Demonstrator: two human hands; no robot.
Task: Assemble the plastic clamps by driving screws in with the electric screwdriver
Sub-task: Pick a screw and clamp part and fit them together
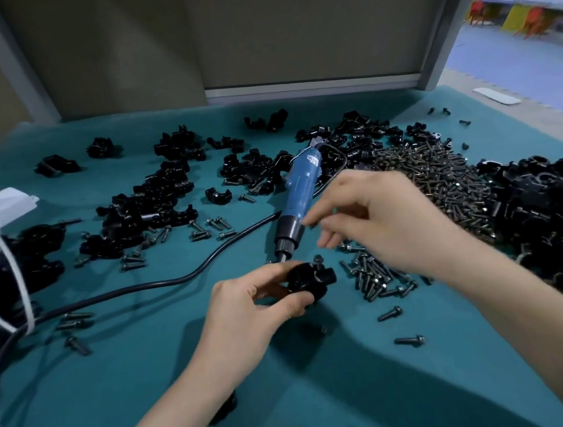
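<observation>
From the head view: the black plastic clamp (309,281) sits low and centre above the teal mat (151,380), a chunky rounded piece with a screw (318,260) standing up out of its top. The left hand (247,306) has it, thumb and fingers curled round its near side. The right hand (377,218) hovers just above and to the right of the clamp, apart from it, fingers loosely bent, thumb and forefinger parted, gripping nothing I can make out (its fingertips are blurred). The blue electric screwdriver (301,197) lies on the mat just beyond the clamp, its tip pointing toward the left hand, partly behind the right hand's fingers. Loose screws (375,276) are scattered just right of the clamp.
</observation>
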